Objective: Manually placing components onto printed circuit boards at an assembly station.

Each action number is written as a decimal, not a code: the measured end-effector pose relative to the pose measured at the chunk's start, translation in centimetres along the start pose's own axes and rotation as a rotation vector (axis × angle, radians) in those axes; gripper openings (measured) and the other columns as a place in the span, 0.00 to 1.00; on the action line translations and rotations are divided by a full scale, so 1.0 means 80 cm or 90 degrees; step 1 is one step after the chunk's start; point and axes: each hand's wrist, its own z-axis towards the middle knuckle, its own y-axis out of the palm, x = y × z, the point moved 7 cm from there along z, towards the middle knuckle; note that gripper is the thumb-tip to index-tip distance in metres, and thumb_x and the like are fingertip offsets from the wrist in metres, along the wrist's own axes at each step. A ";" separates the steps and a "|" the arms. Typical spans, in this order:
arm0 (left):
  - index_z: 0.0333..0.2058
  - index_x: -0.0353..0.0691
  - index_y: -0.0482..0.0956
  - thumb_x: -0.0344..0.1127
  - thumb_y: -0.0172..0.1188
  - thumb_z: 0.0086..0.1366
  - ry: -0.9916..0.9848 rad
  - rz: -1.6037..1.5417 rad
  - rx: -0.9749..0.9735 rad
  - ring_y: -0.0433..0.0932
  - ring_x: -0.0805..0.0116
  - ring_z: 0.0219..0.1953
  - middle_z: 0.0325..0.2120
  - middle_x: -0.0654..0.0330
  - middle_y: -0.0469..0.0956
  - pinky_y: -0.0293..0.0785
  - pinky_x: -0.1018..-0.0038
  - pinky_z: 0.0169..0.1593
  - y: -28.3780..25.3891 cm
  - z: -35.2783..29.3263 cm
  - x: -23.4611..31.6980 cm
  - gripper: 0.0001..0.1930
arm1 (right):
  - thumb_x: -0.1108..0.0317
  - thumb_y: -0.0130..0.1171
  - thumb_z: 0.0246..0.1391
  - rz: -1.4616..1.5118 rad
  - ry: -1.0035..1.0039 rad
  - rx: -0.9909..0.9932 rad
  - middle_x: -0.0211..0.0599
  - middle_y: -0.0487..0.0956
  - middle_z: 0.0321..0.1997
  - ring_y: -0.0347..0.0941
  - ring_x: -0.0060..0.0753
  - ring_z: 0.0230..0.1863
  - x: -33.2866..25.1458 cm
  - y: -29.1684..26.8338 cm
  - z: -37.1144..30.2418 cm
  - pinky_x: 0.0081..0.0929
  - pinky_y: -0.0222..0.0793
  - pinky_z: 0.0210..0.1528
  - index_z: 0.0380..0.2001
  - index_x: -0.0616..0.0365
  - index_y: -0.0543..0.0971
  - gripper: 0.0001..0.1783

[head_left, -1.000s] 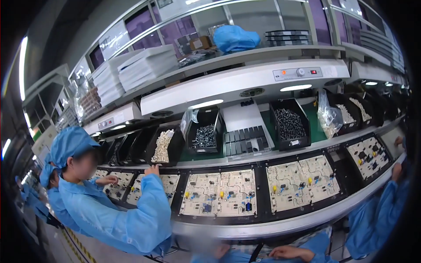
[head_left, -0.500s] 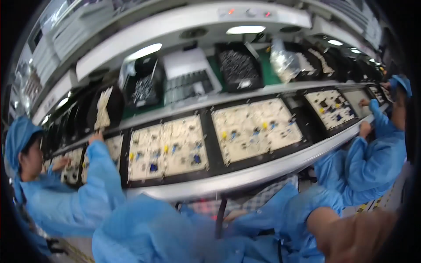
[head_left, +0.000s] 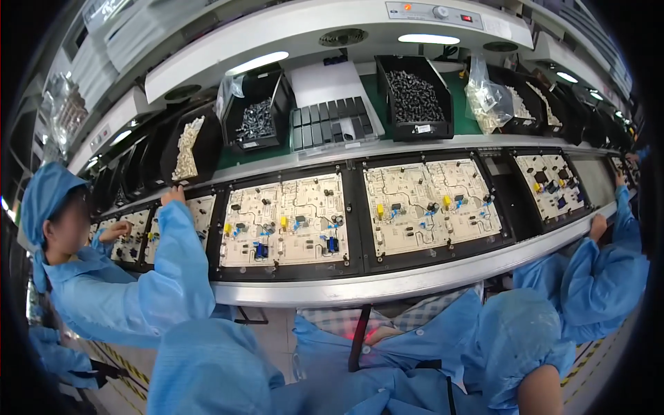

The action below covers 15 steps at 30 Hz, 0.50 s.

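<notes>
Neither of my hands shows. My left arm is only a blue sleeve at the lower edge. On the right, my other sleeve is bent, and a bare wrist runs out of the picture below it. In front of me two black frames lie on the line, each carrying a pair of cream circuit boards. The left boards bear yellow, black and dark blue parts. The right boards have yellow and black parts, with no large dark blue blocks like those on the left.
Behind the line stand a black bin of metallic parts, a tray of black blocks and a bin of dark parts. A co-worker's hand is at the left boards; another co-worker's hand rests near the rail's right end.
The view has shifted and sharpened. My blurred right hand, seen at the lower right before, has dropped out of the picture, leaving only the wrist.
</notes>
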 end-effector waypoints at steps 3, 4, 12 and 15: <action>0.52 0.47 0.67 0.36 0.44 0.66 -0.098 0.119 0.045 0.77 0.57 0.42 0.47 0.58 0.71 0.77 0.61 0.39 -0.042 -0.095 0.045 0.16 | 0.81 0.43 0.56 -0.015 -0.117 0.003 0.40 0.70 0.45 0.67 0.35 0.49 0.024 0.009 -0.024 0.32 0.70 0.51 0.41 0.65 0.71 0.10; 0.51 0.46 0.68 0.37 0.44 0.66 -0.193 0.222 0.103 0.77 0.58 0.40 0.46 0.57 0.72 0.76 0.62 0.38 -0.095 -0.161 0.088 0.16 | 0.81 0.43 0.56 -0.033 -0.175 -0.007 0.40 0.70 0.46 0.66 0.35 0.50 0.008 0.018 -0.028 0.32 0.70 0.51 0.41 0.64 0.71 0.11; 0.46 0.35 0.75 0.47 0.48 0.67 -1.088 1.231 0.319 0.79 0.65 0.29 0.38 0.49 0.76 0.76 0.69 0.28 -0.459 -0.539 0.172 0.21 | 0.75 0.50 0.46 -0.164 -0.151 -0.165 0.39 0.68 0.31 0.64 0.36 0.35 0.035 0.048 -0.088 0.32 0.62 0.36 0.29 0.63 0.71 0.05; 0.46 0.34 0.75 0.47 0.48 0.67 -1.086 1.253 0.298 0.79 0.64 0.30 0.38 0.48 0.76 0.76 0.68 0.29 -0.487 -0.548 0.209 0.21 | 0.73 0.56 0.33 -0.363 0.200 -0.353 0.38 0.68 0.16 0.64 0.38 0.16 0.120 0.018 -0.141 0.33 0.55 0.18 0.16 0.61 0.72 0.04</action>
